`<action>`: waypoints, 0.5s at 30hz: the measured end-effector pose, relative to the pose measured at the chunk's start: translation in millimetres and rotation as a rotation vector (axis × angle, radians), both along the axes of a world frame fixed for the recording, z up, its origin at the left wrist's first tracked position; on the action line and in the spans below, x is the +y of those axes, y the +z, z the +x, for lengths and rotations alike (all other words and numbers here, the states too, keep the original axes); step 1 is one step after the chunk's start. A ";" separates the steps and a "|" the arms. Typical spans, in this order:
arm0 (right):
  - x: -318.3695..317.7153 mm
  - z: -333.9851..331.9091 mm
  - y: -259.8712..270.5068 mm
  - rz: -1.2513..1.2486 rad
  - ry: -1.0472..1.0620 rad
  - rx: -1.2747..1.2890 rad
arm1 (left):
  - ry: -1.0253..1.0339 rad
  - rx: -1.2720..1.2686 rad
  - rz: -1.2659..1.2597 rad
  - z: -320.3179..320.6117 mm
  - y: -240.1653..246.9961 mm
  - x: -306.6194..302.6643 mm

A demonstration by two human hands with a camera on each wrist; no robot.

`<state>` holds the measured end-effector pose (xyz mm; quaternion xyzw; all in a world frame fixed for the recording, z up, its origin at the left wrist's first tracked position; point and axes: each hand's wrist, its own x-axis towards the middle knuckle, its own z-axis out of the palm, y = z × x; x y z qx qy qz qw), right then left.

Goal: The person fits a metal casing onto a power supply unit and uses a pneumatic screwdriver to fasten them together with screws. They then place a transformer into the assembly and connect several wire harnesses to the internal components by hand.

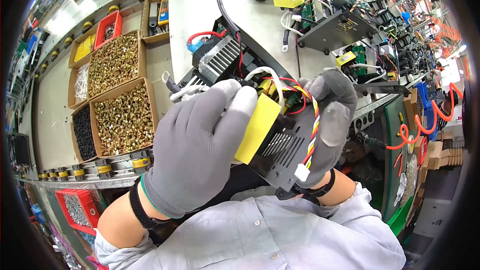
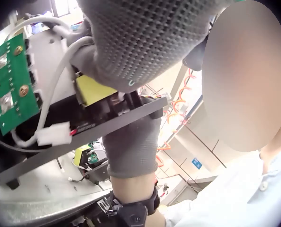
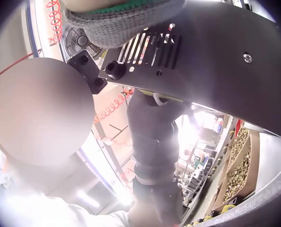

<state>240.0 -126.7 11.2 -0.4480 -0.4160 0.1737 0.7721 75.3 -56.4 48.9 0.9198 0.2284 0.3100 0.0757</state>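
Observation:
Both hands wear grey gloves and hold a black metal electronics chassis (image 1: 287, 152), tilted over the bench edge. My left hand (image 1: 200, 135) curls over its near side, fingertips among the parts beside a yellow-faced block (image 1: 259, 127). Gripping the opposite side is my right hand (image 1: 334, 115), close to a twisted red, yellow and white wire bundle (image 1: 315, 130) ending in a white connector (image 1: 301, 172). A finned heat sink (image 1: 220, 62) stands inside. The left wrist view shows a green circuit board (image 2: 13, 85) and white cable (image 2: 58, 80); the right wrist view shows the slotted underside (image 3: 211, 71).
Cardboard trays of brass-coloured fasteners (image 1: 124, 112) stand on the left, with a red bin (image 1: 107, 28) behind. Similar black units (image 1: 340, 30) crowd the bench at upper right. A coiled orange hose (image 1: 425, 120) hangs at the right.

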 end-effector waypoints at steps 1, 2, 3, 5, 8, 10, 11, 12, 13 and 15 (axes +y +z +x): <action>-2.0 -0.2 1.1 0.039 0.054 0.032 | -0.021 -0.011 -0.083 -0.8 2.8 -0.5; -2.3 -3.3 3.2 0.029 0.064 0.026 | -0.011 -0.018 -0.092 -1.0 7.1 1.1; -2.3 -8.5 5.4 0.056 0.036 0.031 | -0.075 0.018 -0.087 -0.5 12.1 4.6; -7.2 -9.6 3.9 0.070 0.005 -0.013 | -0.147 0.068 -0.122 3.2 19.5 8.2; -7.2 -14.6 10.4 0.172 0.129 0.104 | -0.151 0.090 -0.097 6.4 21.3 5.1; -9.6 -16.0 8.5 0.130 0.089 0.090 | -0.140 0.086 -0.077 5.9 19.1 4.9; -8.9 -19.8 8.4 0.114 0.004 0.086 | -0.130 0.076 -0.054 6.5 18.0 5.0; -9.2 -21.3 8.8 0.100 -0.081 0.081 | -0.147 0.077 -0.056 6.2 13.8 6.4; -15.6 -19.0 4.5 0.067 -0.097 0.083 | -0.174 0.020 -0.051 4.4 7.0 8.8; -27.7 0.8 -10.6 0.062 -0.036 -0.083 | -0.230 -0.065 -0.086 3.1 1.7 12.4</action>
